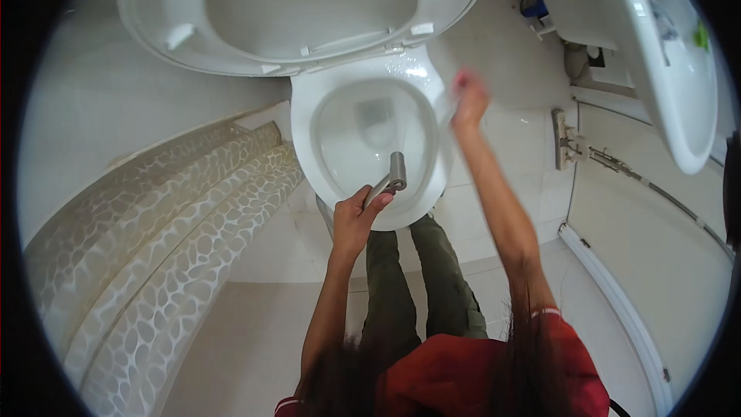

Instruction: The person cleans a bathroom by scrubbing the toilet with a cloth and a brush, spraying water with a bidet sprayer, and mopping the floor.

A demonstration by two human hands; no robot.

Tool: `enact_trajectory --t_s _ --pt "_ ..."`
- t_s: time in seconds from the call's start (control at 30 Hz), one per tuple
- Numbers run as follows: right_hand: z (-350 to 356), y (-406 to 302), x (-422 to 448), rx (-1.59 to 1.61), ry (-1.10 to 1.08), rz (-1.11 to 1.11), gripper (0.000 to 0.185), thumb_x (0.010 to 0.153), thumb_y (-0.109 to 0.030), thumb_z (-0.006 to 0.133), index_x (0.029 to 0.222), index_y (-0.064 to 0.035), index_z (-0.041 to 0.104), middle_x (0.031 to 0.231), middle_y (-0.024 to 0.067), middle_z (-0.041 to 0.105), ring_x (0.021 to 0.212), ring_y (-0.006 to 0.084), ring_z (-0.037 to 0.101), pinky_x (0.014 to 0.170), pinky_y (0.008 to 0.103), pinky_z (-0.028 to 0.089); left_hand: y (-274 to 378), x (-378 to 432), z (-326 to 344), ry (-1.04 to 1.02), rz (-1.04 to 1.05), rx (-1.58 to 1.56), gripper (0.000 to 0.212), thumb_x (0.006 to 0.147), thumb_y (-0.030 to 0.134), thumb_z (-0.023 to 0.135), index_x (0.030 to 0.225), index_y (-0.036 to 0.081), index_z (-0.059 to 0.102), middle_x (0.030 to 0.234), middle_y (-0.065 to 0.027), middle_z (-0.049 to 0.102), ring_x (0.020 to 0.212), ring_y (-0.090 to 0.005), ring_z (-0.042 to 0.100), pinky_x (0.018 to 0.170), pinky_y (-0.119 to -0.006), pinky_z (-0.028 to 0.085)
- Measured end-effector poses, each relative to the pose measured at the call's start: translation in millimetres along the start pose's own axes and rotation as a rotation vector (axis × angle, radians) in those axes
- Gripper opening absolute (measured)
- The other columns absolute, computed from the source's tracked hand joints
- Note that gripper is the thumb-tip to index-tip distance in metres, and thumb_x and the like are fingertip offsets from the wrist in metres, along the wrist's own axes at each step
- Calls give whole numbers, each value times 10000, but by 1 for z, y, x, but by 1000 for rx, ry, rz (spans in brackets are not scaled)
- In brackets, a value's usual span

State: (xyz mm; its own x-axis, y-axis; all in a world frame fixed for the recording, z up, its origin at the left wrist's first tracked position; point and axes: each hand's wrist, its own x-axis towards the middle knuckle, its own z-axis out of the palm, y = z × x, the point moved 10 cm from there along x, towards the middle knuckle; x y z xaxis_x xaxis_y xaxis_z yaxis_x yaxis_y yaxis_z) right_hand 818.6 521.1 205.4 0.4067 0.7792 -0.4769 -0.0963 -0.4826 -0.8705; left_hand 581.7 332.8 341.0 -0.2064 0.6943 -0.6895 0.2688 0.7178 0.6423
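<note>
My left hand [353,217] grips the handle of a metal handheld bidet sprayer [397,171]. The sprayer's head is over the front part of the toilet bowl [370,121], and some water shows at the bottom of the bowl. To the right of the rim is my right hand [472,103], raised and blurred by motion. Its fingertips look pinkish; whether it holds anything cannot be made out. Behind the bowl, the toilet seat [168,8] and lid [312,6] stand raised. Wet drops glisten on the rim near the hinges.
A pebble-patterned shower curtain [173,255] hangs on the left. At the right, a white washbasin [689,139] juts out, with a green item [700,36] in it. A squeegee-like mop head [560,139] on a long pole [654,182] leans by the door [642,231].
</note>
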Motion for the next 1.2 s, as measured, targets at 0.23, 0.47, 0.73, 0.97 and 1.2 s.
enact_trajectory --t_s 0.23,0.47,0.73,0.97,1.2 --pt "121 -93 -148 1199 -599 663 353 889 -340 422 990 -17 521 840 89 553 731 239 542 772 333 453 115 -31 -16 -60 292 -40 453 827 461 509 686 30 516 514 40 352 474 -48 315 430 -222 243" --pt "74 -244 -278 419 -571 -43 456 920 -381 333 1201 -33 426 967 65 572 688 88 495 646 221 433 200 -62 -74 112 491 -59 463 870 475 396 825 30 517 524 -13 411 465 -95 369 429 -261 285" --pt "30 -279 -297 560 -293 -422 433 914 -394 350 1154 -55 470 794 4 537 554 43 435 510 179 382 246 -100 -67 -444 900 281 378 879 321 353 1069 33 507 902 -196 558 880 -259 532 806 -345 373" --pt "102 -289 -401 454 -509 -421 406 886 -366 448 1053 -6 532 701 -4 505 554 47 408 500 182 347 268 50 -151 -590 264 -698 296 879 109 411 1086 -94 469 1015 -196 561 958 -271 568 844 -321 481" --pt "111 -258 -409 383 -409 -349 403 884 -352 458 1104 -18 499 703 -9 515 542 50 405 490 188 348 280 52 -166 -414 413 -650 288 843 28 458 1110 -79 448 999 -167 583 936 -237 583 876 -291 453"
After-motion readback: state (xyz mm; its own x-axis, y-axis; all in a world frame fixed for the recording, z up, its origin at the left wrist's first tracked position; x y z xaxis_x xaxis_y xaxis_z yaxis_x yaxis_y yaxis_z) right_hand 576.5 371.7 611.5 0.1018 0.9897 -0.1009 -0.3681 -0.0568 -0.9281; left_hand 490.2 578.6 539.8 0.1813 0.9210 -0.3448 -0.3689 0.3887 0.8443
